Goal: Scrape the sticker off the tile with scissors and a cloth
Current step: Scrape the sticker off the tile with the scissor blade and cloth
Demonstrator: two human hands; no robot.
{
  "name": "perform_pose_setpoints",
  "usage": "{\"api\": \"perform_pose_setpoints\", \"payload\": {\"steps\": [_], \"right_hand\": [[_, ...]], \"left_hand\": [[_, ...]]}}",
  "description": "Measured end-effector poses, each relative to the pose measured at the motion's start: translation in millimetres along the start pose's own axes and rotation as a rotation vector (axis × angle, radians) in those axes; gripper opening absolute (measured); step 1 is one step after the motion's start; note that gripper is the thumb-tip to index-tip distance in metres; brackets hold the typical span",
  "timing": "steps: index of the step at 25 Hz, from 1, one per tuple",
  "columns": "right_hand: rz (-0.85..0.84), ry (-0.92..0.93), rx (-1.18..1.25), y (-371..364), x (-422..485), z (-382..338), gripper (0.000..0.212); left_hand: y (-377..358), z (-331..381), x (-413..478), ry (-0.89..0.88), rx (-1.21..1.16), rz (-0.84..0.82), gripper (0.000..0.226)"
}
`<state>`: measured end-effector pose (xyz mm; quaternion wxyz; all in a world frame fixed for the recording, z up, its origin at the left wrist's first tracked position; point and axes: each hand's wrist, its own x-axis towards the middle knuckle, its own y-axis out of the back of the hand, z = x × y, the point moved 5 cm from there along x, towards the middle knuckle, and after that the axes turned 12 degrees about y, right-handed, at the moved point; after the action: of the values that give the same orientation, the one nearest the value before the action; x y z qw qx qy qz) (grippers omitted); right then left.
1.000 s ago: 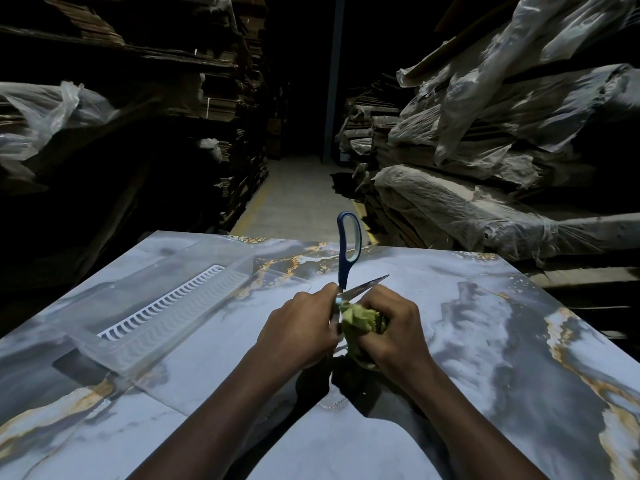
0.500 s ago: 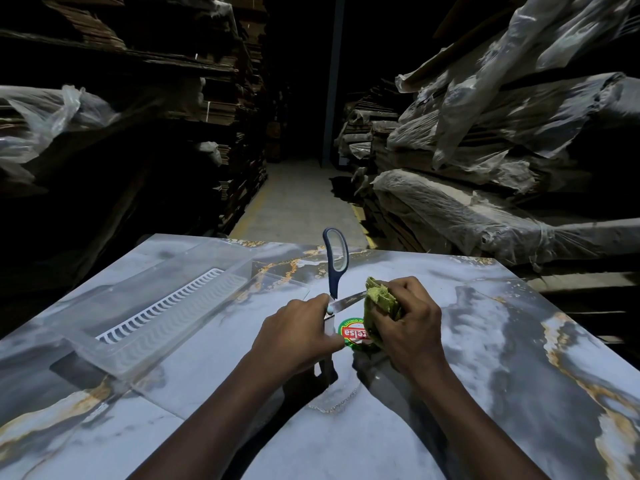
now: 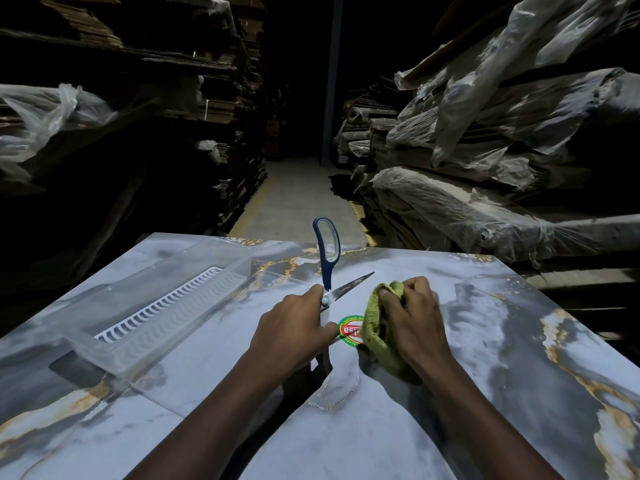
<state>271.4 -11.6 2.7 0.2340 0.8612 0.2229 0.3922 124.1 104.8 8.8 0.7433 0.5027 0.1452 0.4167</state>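
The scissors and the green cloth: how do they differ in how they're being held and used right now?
The scissors are rigid, held open in the left hand with one blue handle loop sticking up; the cloth is soft, bunched under the right hand. The scissors stand mostly above the tile; the cloth is pressed flat on it. Both are beside the round sticker.

The room is very dark. The far aisle and the shelves on the left fade to black. Light falls from above onto the shiny tile (image 3: 485,341), so it looks bright and pale blue. Dark shadows lie under both arms. The plastic wrap (image 3: 467,209) on the right catches some light. Straight lines bend at the edges. The near arms look a little soft.
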Motion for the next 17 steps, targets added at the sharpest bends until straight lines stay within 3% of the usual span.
{"api": "perform_pose_setpoints", "payload": {"steps": [2,4,6,7,10,11,13,15,17], "right_hand": [[-0.04,-0.059,0.151,-5,-2,4,0.033],[-0.037,0.021,-0.005,-4,-2,4,0.016],[-0.022,0.134,-0.235,-3,0,3,0.036],[0.01,0.175,-0.239,1,2,-2,0.034],[-0.009,0.268,0.013,2,2,-11,0.009],[-0.085,0.261,0.121,-2,0,-14,0.004],[-0.275,0.25,0.191,-13,-5,-21,0.031],[-0.454,0.211,0.071,-24,-10,-21,0.046],[-0.547,0.196,-0.089,-29,-13,-16,0.046]], "left_hand": [[0,-3,1,0.015,-0.012,0.02,0.022],[0,-5,1,0.017,-0.022,0.029,0.022],[-1,-6,1,0.012,-0.028,0.031,0.022],[-1,-6,1,0.01,-0.031,0.035,0.022],[-2,-6,1,0.011,-0.037,0.042,0.021],[-2,-6,1,0.008,-0.037,0.044,0.02],[-2,-5,1,-0.004,-0.026,0.05,0.021],[-2,-4,2,-0.009,-0.012,0.05,0.023],[-2,-4,3,-0.009,-0.01,0.046,0.023]]}}
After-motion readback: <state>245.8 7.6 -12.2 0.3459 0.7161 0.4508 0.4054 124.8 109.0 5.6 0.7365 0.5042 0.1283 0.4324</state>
